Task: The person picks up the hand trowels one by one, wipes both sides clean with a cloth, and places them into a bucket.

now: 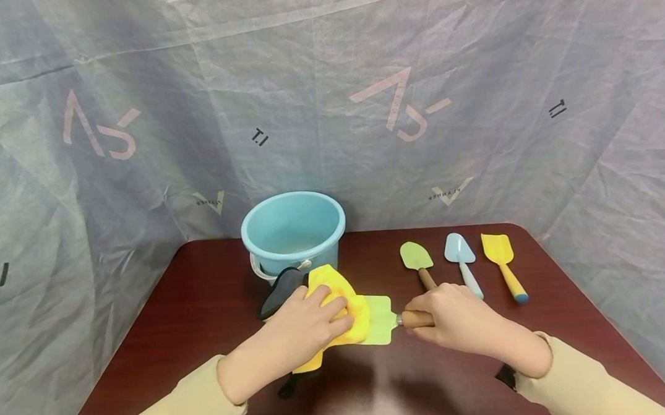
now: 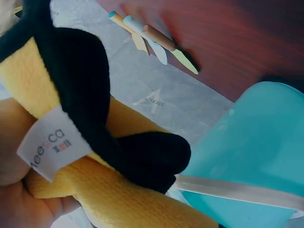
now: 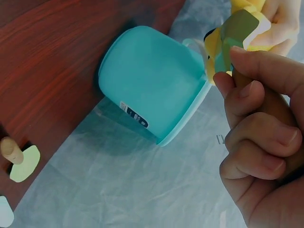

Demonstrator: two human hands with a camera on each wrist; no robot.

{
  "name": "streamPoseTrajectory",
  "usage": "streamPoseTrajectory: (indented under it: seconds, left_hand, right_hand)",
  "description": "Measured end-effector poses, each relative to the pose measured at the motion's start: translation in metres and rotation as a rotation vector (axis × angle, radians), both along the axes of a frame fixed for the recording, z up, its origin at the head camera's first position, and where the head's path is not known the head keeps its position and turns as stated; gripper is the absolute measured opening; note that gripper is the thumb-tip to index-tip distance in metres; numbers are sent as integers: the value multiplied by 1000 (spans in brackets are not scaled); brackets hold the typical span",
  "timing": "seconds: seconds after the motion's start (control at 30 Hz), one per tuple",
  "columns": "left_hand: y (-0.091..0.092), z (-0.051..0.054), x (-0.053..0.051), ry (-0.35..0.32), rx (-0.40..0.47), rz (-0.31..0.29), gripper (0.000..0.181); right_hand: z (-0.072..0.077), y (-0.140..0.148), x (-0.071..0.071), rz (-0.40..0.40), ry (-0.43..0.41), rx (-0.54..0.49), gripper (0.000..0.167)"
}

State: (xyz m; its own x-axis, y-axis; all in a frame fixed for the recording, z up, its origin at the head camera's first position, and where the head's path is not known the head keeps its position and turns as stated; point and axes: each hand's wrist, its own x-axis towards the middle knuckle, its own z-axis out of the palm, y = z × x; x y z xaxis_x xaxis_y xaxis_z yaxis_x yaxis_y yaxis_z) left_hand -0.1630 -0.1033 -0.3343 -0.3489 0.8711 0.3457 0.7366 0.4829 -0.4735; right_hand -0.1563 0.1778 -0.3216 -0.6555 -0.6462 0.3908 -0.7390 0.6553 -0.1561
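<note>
Two hands are at work: my right hand (image 1: 454,317) has its fingers wrapped round the handle (image 1: 418,319) of a green shovel (image 1: 379,320), and my left hand (image 1: 310,323) clasps a yellow cloth (image 1: 327,279) with black parts against its blade. I hold the shovel level above the table (image 1: 165,338), in front of the bucket (image 1: 290,257), the far end of the blade hidden by the cloth. By my reading, the step in hand is wiping that blade, perhaps partway through, though I see no dirt to judge by. My next move seems to call for a firm right grip and a light left squeeze, drawing the cloth along the metal without twisting the handle. Beside my right hand, a second green one (image 1: 415,255), a pale blue one (image 1: 458,248) and a yellow one (image 1: 498,248) lie on the table. Each view adds something: the left wrist's shows a white tag (image 2: 54,145) on the cloth, which the head view misses, but not the shovel I hold; the right wrist's shows my curled fingers closely, my thumb along the handle, and a label (image 3: 134,115) on the bucket, unseen from above.
</note>
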Motion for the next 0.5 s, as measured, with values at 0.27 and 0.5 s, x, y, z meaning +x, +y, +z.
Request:
streamPoseTrajectory:
  seconds: [0.27, 0.5]
  left_hand:
    - [-13, -6, 1, 2, 46, -8, 35]
    - [-28, -13, 2, -45, 118, 12, 37]
  right_hand:
    - [-2, 9, 4, 28, 34, -19, 37]
    - [-5, 15, 5, 24, 5, -24, 32]
